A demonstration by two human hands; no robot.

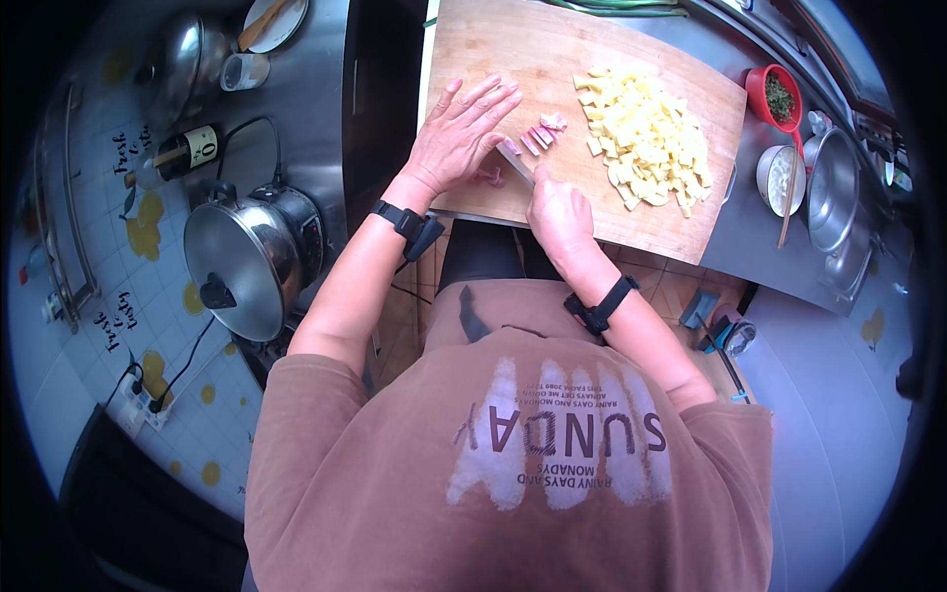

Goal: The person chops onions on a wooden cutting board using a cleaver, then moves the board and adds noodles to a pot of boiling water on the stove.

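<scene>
My right hand (561, 214) is closed around the handle of a knife (516, 163), whose blade lies low over the wooden cutting board (510, 44). My left hand (462, 140) is spread with its fingers apart, palm down above the board just left of the blade. Short pink-and-white strips of meat (538, 139) lie beyond the blade, and a further pinkish piece (492, 177) sits near the board's front edge, partly under my left hand. A large heap of diced pale yellow potato (644, 140) covers the board's right part.
Green onions (629, 7) lie at the board's far edge. To the right are a red pot of chopped greens (778, 96), a white bowl (777, 177) with chopsticks (786, 211) and a metal basin (832, 189). A lidded steel pot (237, 266) and a dark bottle (185, 152) stand left.
</scene>
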